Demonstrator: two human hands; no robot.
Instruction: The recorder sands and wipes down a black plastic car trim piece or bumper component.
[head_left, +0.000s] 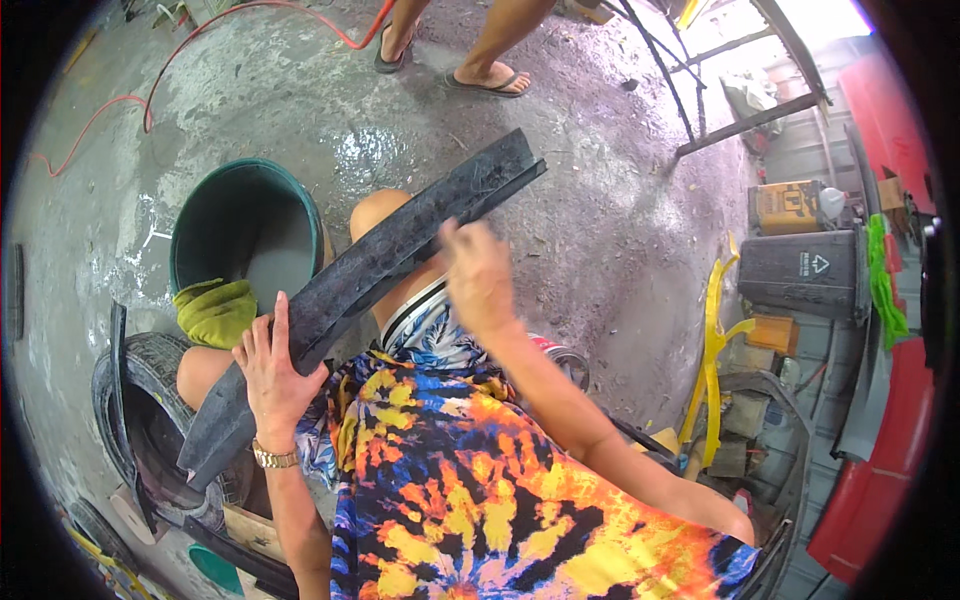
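Fingers of the left hand (278, 365) are lying spread over the top of a long dark panel (365, 265), the thumb standing apart toward its lower edge; whatever is touching the underside is staying out of sight. The panel is slanting across the person's knees, its narrow end pointing to the lower left and its broader end to the upper right. At its lower edge, the right hand (478, 275) is blurring, its fingers appearing curled; it may be pinching something small, but I cannot tell. A gold-coloured watch (276, 458) is circling the left wrist. Just beyond the panel, a green bucket (212, 215) is standing with a yellow-green cloth (215, 312) hanging at its rim. Left knee and panel are partly covering a tyre (104, 390). Under the right forearm, a round object (568, 362) is mostly hiding. Farther off, the upper edge is cutting off another person's legs (500, 45) and a red hose (353, 43), while glare is washing out the upper right corner.
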